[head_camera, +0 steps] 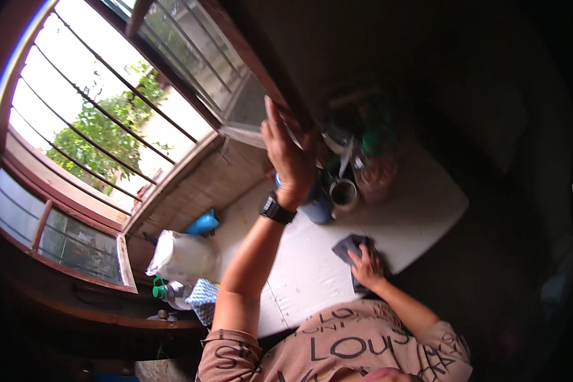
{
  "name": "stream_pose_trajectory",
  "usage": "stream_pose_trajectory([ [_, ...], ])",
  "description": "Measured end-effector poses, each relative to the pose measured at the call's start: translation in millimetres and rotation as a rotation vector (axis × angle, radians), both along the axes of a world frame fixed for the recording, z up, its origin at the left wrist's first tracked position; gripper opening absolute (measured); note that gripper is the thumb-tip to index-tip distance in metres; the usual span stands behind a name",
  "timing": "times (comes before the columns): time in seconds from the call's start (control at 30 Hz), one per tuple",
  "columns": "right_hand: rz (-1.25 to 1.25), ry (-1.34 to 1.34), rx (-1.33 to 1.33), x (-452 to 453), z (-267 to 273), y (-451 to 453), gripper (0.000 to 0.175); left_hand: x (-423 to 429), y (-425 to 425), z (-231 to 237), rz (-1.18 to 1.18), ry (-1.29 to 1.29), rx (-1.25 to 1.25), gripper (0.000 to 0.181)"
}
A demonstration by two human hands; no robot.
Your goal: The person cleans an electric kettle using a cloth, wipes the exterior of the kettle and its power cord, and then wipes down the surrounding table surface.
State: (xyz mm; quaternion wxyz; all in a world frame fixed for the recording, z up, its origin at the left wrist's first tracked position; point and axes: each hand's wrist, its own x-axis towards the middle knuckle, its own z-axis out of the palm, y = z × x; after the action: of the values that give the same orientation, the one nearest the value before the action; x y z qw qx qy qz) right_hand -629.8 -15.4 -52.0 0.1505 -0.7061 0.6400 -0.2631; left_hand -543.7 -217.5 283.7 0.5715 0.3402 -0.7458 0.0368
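Observation:
My left hand (289, 155), with a black watch (277, 208) on its wrist, is raised to the lower corner of an open wooden-framed window sash (281, 71). Its fingers lie along the glass side of the frame; the thumb side is in shadow. Lower down, my right hand (368, 267) rests on a crumpled dark cloth (355, 246) near the right edge of a white-topped table (305, 272). The fingers bunch part of the cloth against the tabletop.
Beyond my left hand stand a blue container (319, 210), a mug (344, 193) and a clear jar (375, 176). White packaging (184, 255), a blue pouch (204, 222), a green-capped plastic bottle (174, 292) and a checked cloth (203, 298) are at left. Metal bars (110, 114) cross the window opening.

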Motion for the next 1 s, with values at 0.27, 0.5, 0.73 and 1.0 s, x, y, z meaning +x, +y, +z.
stream_pose_trajectory([
  [0.27, 0.086, 0.049, -0.110, -12.1, 5.6, 0.9, 0.049, -62.8, -34.2, 6.2, 0.090, -0.003, 0.063, 0.098],
  [0.5, 0.124, 0.027, -0.117, -14.7, 9.1, 4.1, 0.049, -107.5, -84.9, 6.5, 0.288, -0.053, 0.020, 0.081],
  [0.73, 0.176, -0.011, -0.077, -21.6, 8.5, -0.5, 0.049, -126.5, -118.1, 17.4, 0.200, -0.142, 0.136, 0.082],
  [1.0, 0.214, 0.001, -0.125, -12.3, 3.4, -3.3, 0.052, -125.1, -155.0, 18.1, 0.176, -0.139, 0.157, 0.080],
])
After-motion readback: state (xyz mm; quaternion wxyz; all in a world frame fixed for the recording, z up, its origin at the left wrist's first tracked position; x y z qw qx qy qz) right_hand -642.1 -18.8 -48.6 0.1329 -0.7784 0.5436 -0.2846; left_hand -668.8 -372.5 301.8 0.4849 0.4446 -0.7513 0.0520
